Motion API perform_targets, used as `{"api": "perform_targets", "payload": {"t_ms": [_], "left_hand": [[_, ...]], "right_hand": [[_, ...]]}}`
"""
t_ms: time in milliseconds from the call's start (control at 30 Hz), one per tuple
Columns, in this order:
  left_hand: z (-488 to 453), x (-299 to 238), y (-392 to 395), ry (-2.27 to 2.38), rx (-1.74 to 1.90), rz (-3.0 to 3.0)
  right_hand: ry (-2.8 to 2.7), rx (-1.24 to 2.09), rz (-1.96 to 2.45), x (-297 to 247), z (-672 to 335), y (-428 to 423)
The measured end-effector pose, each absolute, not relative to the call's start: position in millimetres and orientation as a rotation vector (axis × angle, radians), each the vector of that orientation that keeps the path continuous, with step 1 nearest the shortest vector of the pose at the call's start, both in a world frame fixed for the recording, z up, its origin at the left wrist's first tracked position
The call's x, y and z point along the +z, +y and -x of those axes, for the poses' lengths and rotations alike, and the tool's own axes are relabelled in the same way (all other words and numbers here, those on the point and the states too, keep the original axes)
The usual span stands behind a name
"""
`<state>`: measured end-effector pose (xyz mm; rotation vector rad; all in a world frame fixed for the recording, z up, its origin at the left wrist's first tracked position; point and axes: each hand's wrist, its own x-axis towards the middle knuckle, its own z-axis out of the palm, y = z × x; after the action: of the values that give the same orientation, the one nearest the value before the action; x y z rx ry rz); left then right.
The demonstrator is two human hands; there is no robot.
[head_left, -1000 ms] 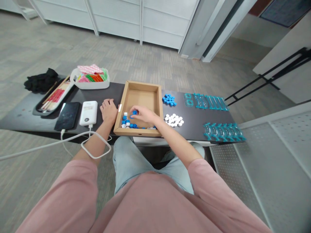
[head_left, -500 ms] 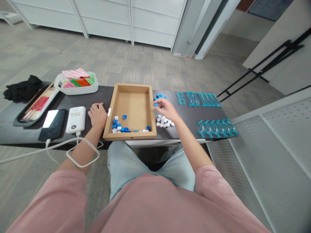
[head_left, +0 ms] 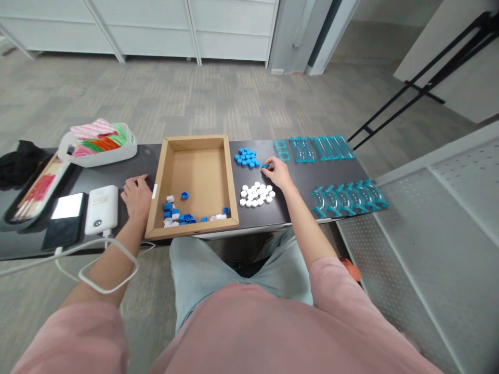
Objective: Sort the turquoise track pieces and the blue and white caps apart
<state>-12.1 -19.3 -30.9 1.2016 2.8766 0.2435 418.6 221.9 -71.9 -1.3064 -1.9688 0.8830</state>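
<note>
Between the fingertips of my right hand is a small blue hexagonal piece, low over the dark table. Just left of it lies a cluster of blue hexagonal pieces. Nearer to me spreads a group of white hexagonal pieces. My left hand rests on the table with fingers loosely spread, against the left wall of a shallow cardboard box. Along the box's near side sit loose blue pieces and white pieces.
Teal-ended clear plastic parts lie in rows at the table's right. On the left are a white power bank with a cable, a phone, a tray of sticks and a white basket. A perforated panel stands at right.
My right hand has moved right, away from the box's right edge and the blue cluster, with a blue piece in its fingers. My left hand stays beside the box. The camera view has shifted.
</note>
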Motion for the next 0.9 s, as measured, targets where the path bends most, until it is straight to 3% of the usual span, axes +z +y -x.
{"api": "perform_targets", "payload": {"t_ms": [300,533,900], "left_hand": [[11.2,-27.4,-19.6,2.885,0.224,-1.171],[13.0,-26.8,-23.8,2.803,0.437,-1.141],[12.6,-31.5,-20.2,2.847,0.311,-1.206]], "right_hand": [[-1.946,0.871,1.093,-94.3,-410.9,229.2],[-1.99,0.873,1.052,-92.9,-410.8,234.1],[-2.015,0.804,1.134,-90.1,-406.2,237.3]]}}
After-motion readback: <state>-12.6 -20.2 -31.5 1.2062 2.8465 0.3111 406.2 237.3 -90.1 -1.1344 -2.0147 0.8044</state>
